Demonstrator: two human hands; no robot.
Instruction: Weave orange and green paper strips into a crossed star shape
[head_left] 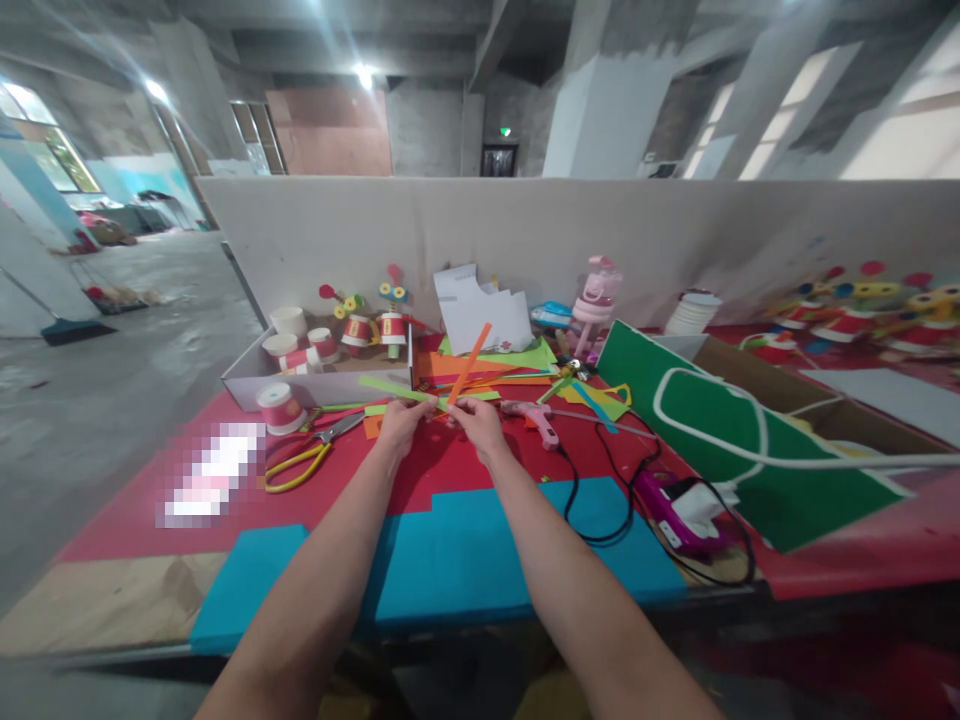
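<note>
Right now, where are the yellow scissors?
Head view: the yellow scissors lie on the red table, left of the left hand holding a green strip, just below a red-banded paper cup.

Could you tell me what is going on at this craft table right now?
A person is handling paper strips over a red table. The left hand pinches a green paper strip and the right hand an orange paper strip, held where the two cross. Yellow-handled scissors lie to the left and a pink glue gun to the right. Paper-cup figures stand in a box behind.
</note>
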